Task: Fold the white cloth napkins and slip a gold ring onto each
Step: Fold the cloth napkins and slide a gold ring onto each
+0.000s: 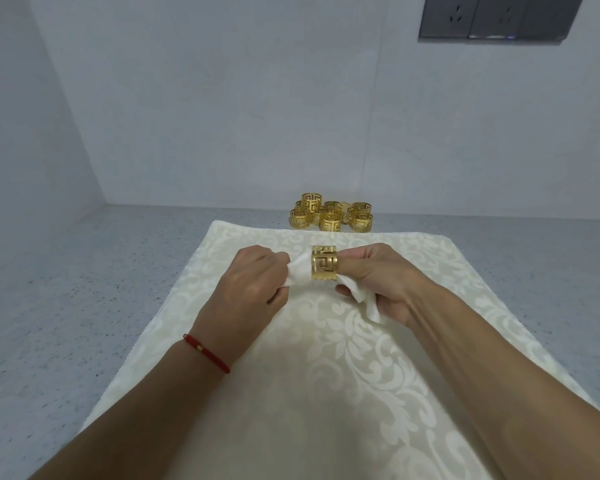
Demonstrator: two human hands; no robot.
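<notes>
A grey speckled tabletop (84, 271) carries a cream patterned cloth (326, 375) that runs from the near edge toward the far wall. At its far end, right of centre, sits a cluster of spare gold rings (331, 214).

Above the far half of the cloth, both hands hold one rolled white napkin (298, 271) with a gold ring (324, 263) already around it. The left hand (253, 282) has its fingers clamped on the napkin's left end. The right hand (381, 282) has its fingers closed on the ring's right edge and on the loose tail (368, 303) below it.

The step in hand looks like seating the ring. To do it well, the left hand should keep the roll tight and narrow while the right eases the ring toward the napkin's middle, without letting the folds bunch at the ring's rim or the tail slip loose.
</notes>
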